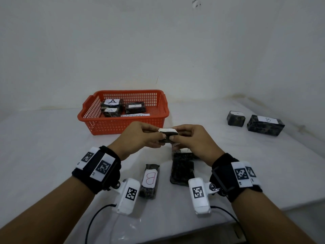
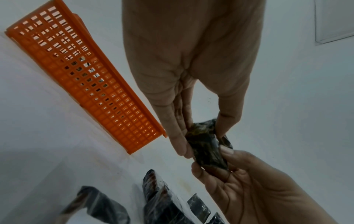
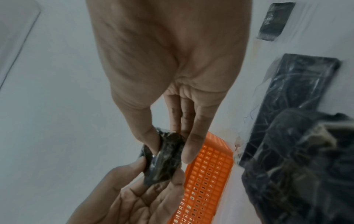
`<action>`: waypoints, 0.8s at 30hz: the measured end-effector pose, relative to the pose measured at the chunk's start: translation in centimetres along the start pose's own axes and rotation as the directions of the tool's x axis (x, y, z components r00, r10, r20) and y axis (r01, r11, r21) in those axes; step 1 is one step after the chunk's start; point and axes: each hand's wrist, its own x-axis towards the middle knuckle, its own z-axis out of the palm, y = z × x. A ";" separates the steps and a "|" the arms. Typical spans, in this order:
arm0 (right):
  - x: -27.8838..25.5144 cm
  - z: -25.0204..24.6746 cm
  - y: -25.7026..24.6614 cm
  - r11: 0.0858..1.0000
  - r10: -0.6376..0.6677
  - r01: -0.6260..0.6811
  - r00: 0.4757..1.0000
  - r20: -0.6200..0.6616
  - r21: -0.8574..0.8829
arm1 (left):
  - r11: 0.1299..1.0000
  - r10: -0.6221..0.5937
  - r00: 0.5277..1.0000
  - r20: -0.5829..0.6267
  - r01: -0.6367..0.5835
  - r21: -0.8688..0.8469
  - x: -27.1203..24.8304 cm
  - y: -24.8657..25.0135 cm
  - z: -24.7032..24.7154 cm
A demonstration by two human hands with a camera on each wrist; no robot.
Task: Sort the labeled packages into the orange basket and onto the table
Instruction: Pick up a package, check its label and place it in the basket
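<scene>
Both hands pinched around one package

**Packages partly sorted, one small package in the air**

A small dark package with a white label on top is held above the table, just in front of the orange basket; the basket holds dark packages labelled A; two packages lie far right on the table, one marked B; near the front edge lies a package with a red B, beside it another dark package.
</scene>
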 end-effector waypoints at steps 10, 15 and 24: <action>-0.2 0.9 -0.6 0.983 0.132 -0.137 0.990 0.052 0.120 | 0.975 0.140 0.983 -0.118 -0.116 0.189 -0.1 -0.4 -0.4; 0.0 1.3 -0.8 0.974 0.143 -0.142 0.990 0.011 0.179 | 0.983 0.137 0.988 -0.073 -0.127 0.132 -0.6 -0.3 -0.7; -0.2 1.9 -0.7 0.981 0.095 -0.092 0.995 -0.005 0.173 | 0.999 0.042 0.993 -0.113 -0.046 -0.029 -1.6 -0.4 -0.3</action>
